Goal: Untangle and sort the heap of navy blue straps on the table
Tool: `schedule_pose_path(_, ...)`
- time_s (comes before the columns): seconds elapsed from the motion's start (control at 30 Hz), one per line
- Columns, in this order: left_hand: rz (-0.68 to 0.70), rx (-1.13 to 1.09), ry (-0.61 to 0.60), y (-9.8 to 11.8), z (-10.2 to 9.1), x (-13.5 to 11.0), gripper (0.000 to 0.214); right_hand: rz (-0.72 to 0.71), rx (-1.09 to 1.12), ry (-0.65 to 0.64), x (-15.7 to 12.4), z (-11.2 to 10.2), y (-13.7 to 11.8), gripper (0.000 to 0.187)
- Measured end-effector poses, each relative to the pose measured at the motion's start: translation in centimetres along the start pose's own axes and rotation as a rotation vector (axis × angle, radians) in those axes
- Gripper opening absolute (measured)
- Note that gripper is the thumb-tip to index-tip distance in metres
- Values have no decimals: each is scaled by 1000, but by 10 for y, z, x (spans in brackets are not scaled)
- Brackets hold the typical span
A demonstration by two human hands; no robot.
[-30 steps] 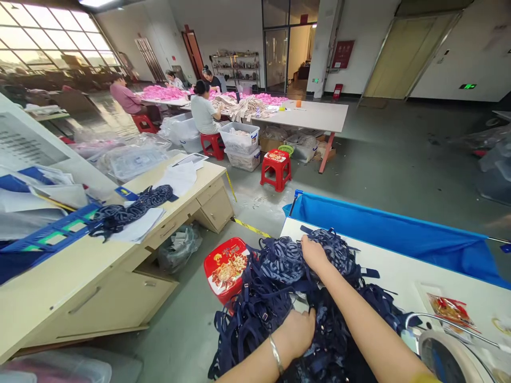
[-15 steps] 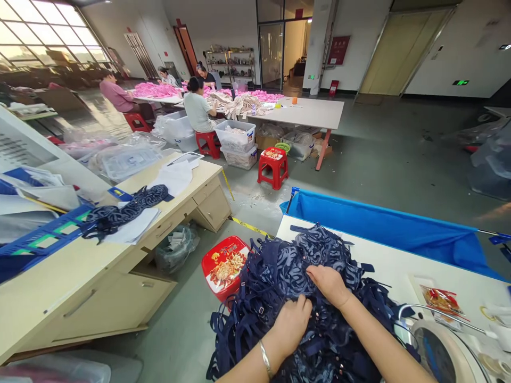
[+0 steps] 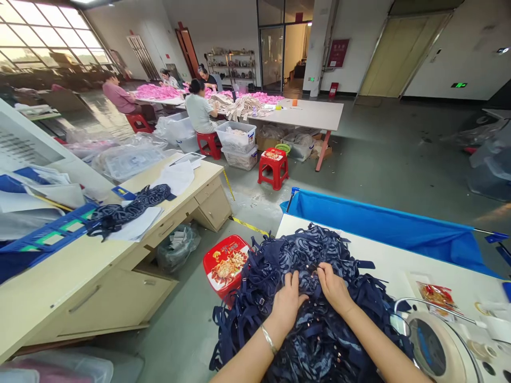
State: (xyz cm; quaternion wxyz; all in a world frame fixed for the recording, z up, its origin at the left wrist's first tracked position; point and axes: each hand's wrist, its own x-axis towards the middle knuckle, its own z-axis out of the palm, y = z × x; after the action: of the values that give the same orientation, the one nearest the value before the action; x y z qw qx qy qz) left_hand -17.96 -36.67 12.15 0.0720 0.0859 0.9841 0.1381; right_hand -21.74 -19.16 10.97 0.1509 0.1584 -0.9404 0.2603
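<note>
Navy cloth (image 3: 319, 324) is lying in a heap beneath both hands, on the near part of a white table (image 3: 387, 258). Apart from each other, the left hand (image 3: 286, 300) (a silver bangle (image 3: 269, 339) is circling its wrist) and the right hand (image 3: 333, 287) are touching the heap; whether either is gripping cloth, I cannot tell. Just left of it a red stool (image 3: 227, 266) is standing; behind the table, a blue sling (image 3: 383, 223) is stretching. Farther off, people (image 3: 198, 113) are sitting around a long table (image 3: 311, 114) bearing pink piles (image 3: 157, 92).
</note>
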Motion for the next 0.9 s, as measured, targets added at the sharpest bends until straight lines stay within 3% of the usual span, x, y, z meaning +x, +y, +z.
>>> schedule_pose_path(0.2,5,72,37,0,6,-8,73,40,53,-50,26,3,16,35)
schedule_pose_path(0.33,-2,25,88,-2,2,-7,60,46,150,-119,12,8,2,32)
schedule_pose_path(0.5,216,-85,193,-4,-3,-10,28,93,285,-196,-8,-5,-4,22)
schedule_pose_path(0.6,232,-106,236,-5,-3,-13,9,98,326,-244,-4,-18,4,20)
schedule_pose_path(0.73,247,-139,297,-5,3,-12,8,47,285,-277,6,-29,6,19)
schedule_pose_path(0.9,233,-124,282,-6,12,-7,12,-47,255,-273,16,-35,-16,21)
